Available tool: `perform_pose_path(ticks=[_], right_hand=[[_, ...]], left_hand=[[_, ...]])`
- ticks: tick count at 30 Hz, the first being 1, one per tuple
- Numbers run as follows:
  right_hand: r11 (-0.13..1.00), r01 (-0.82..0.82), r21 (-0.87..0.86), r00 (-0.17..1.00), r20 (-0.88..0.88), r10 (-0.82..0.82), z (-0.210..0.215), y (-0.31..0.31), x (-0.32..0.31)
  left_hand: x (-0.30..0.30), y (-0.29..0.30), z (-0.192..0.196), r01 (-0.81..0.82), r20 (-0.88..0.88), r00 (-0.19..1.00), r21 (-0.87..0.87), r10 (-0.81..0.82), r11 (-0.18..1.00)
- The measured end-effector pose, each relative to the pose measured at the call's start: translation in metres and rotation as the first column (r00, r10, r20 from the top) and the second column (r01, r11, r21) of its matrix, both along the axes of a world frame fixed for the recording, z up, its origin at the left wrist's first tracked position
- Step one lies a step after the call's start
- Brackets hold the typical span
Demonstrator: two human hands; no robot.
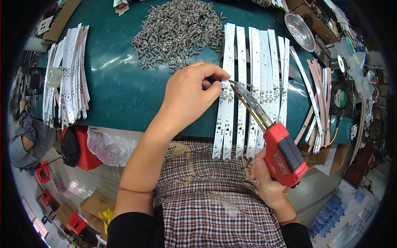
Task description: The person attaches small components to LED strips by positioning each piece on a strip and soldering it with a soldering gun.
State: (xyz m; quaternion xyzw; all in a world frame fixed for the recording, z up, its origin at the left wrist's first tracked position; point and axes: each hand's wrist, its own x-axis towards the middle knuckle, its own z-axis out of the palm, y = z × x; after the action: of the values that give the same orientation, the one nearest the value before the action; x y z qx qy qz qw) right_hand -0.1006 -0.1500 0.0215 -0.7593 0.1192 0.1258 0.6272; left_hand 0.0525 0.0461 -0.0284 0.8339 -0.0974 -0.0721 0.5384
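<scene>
Nearest me is my checked apron (215,202); above it, my right hand (269,186) is closed round the handle of a red soldering gun (283,155), whose tip points to the upper part of the white LED strips (241,103). These strips lie side by side right of the worktop's middle, near ends over the near edge of the green worktop (111,95). My left hand (191,89) is beside the tip, thumb and forefinger curled to a near pinch over the leftmost strips; whether a small part is gripped I cannot tell. Progress, in my judgement: work is under way at that row and unfinished; joints are too small to verify, so I cannot count completed strips. A bundle of similar strips (74,78) rests toward the left edge, its status undetermined. Obstructions: the gun and my fingers cover part of the row, and some strips overlap. Also noted: copper-coloured strips (313,95) crossing one another toward the right edge, with a black fan (342,99) just beside them; a large heap of small metallic parts (178,33) toward the far edge, evidently unused; and a round metal dish (300,32) near the far right corner.
</scene>
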Motion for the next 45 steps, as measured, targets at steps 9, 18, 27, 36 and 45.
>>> perform_pose_path(ticks=[9,18,27,36,45], right_hand=[[0.991,0.132,0.020,0.986,0.097,-0.133,-0.001,-0.009,-0.010],[0.958,0.256,0.130,0.949,0.153,-0.274,0.010,-0.008,-0.008],[0.980,0.178,0.084,0.966,0.175,-0.190,0.006,-0.016,-0.012],[0.998,0.066,0.004,0.997,0.044,-0.066,-0.006,-0.008,-0.009],[1.000,0.004,0.024,1.000,0.013,-0.004,-0.011,-0.005,-0.004]], left_hand=[[-0.001,0.001,-0.001,-0.050,-0.088,0.995,-0.097,0.041,0.994],[-0.006,-0.034,-0.009,-0.058,-0.089,0.995,-0.223,0.039,0.973],[-0.005,-0.016,0.002,-0.046,-0.027,0.999,-0.031,0.045,0.998],[-0.003,-0.009,0.003,-0.026,0.049,0.999,0.087,0.021,0.996],[-0.003,-0.010,0.000,-0.029,0.072,0.997,0.088,0.022,0.996]])
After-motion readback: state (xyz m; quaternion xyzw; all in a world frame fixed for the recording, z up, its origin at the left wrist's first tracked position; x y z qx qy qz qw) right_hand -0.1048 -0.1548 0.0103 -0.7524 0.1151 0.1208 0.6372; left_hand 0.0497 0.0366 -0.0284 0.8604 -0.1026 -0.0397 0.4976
